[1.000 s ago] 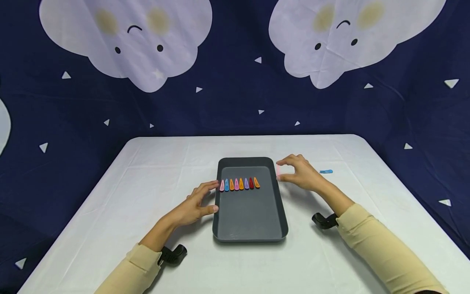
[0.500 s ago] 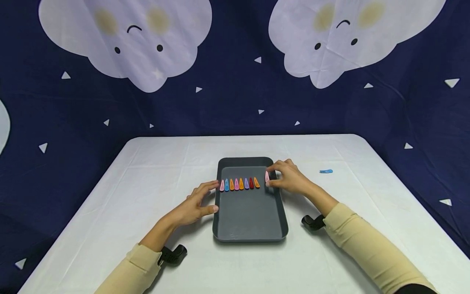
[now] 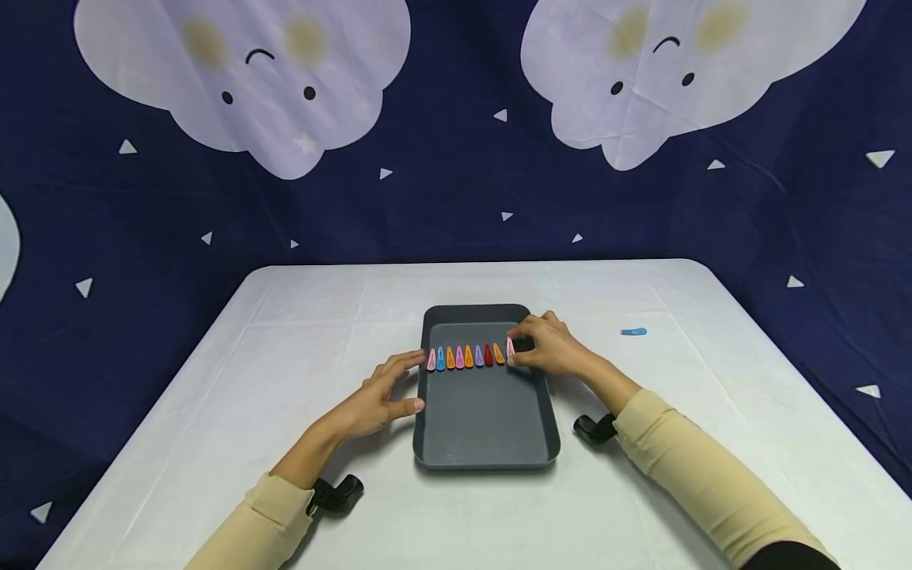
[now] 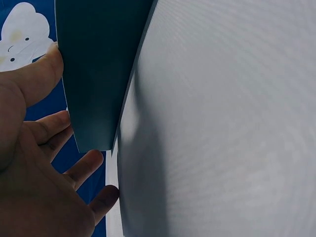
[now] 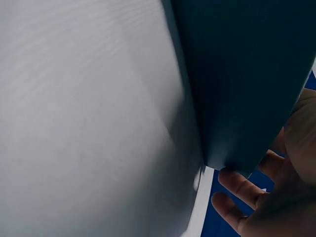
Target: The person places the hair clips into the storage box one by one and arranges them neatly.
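Observation:
A dark grey baking tray [image 3: 487, 419] lies on the table, with several snap hair clips [image 3: 459, 358] in a row across its upper half: pink, blue, orange, purple and red ones. At the row's right end my right hand [image 3: 552, 346] pinches a light pink hair clip [image 3: 510, 348] between thumb and fingers, beside an orange clip [image 3: 499, 354]. My left hand [image 3: 374, 400] rests its straight fingers and thumb against the tray's left rim; in the left wrist view the thumb touches the tray wall [image 4: 98, 74]. The right wrist view hides the pinched clip behind the tray wall [image 5: 237, 89].
A blue hair clip [image 3: 633, 332] lies on the white tablecloth [image 3: 321, 317] to the right of the tray. Behind the table hangs a dark blue curtain [image 3: 456, 206] with clouds and small triangles. Each wrist carries a black camera [image 3: 338, 496].
My right hand has moved left from outside the tray's right rim, over it, carrying the light pink clip to the end of the row. The left hand has stayed still.

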### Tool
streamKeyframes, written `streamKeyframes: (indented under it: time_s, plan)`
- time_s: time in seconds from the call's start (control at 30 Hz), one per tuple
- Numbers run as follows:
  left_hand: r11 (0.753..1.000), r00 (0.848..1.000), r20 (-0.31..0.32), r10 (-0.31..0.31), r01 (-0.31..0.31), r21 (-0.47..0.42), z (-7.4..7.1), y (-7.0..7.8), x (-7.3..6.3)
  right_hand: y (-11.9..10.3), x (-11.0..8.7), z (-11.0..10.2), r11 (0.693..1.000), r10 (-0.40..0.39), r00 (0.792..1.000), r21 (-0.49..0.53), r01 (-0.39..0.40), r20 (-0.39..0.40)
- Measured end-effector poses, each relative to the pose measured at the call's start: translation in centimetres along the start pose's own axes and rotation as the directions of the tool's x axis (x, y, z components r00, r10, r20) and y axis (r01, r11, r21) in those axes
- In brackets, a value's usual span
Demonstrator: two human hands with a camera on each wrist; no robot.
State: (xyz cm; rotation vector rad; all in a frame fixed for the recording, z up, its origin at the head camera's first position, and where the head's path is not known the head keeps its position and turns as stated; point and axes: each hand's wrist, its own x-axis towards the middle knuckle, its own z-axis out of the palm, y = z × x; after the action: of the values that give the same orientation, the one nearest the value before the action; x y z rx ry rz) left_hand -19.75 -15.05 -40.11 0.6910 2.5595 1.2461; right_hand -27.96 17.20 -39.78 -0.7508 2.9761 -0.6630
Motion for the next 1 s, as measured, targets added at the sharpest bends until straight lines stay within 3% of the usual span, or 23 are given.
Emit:
streamKeyframes:
  time_s: [0.7, 1.0]
  plan:
    - [1.000, 1.000, 0.000, 0.000, 0.000, 0.006, 0.00, 0.20, -0.08, -0.73, 0.77, 0.34, 0.991, 0.078, 0.993, -0.115, -0.067, 0.090]
    - [1.000, 1.000, 0.001, -0.002, 0.002, 0.004, -0.07, 0.31, -0.15, -0.81, 0.69, 0.34, 0.992, 0.068, 0.994, -0.109, -0.059, 0.083]
